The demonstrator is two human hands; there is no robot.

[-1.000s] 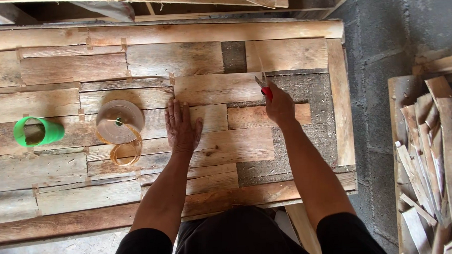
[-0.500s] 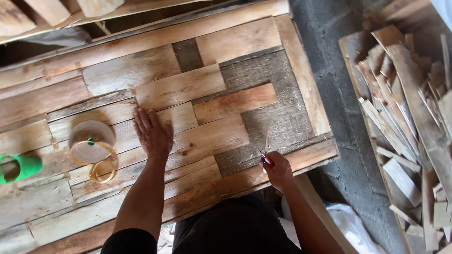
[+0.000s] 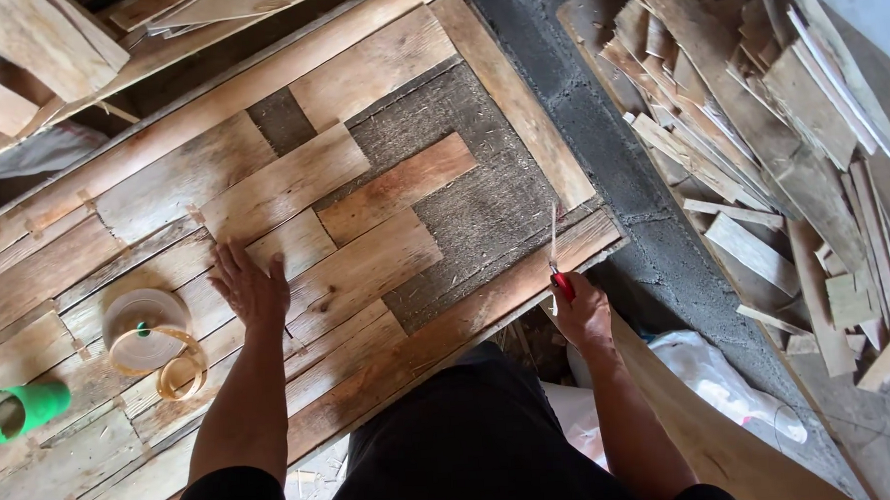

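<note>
My left hand [image 3: 251, 287] lies flat, fingers spread, on the wooden slats glued across a dark board [image 3: 468, 195]. My right hand [image 3: 581, 313] is at the panel's near right corner, closed around a red-handled knife [image 3: 558, 266] whose thin blade points up and away. A short reddish slat [image 3: 395, 188] lies alone on the bare dark patch. Left of my left hand sits a roll of pale veneer tape [image 3: 144, 325] with a loose curl hanging from it.
A green cup-like object [image 3: 22, 408] lies at the left edge. A heap of wood offcuts [image 3: 766, 120] fills the right side beyond a grey concrete strip [image 3: 641, 214]. White plastic [image 3: 711, 369] lies near my right arm. More planks [image 3: 34, 47] are stacked top left.
My right hand with the knife has drawn back from the middle of the panel to its near right corner. The view has swung right, bringing in the offcut heap. The left hand stays flat.
</note>
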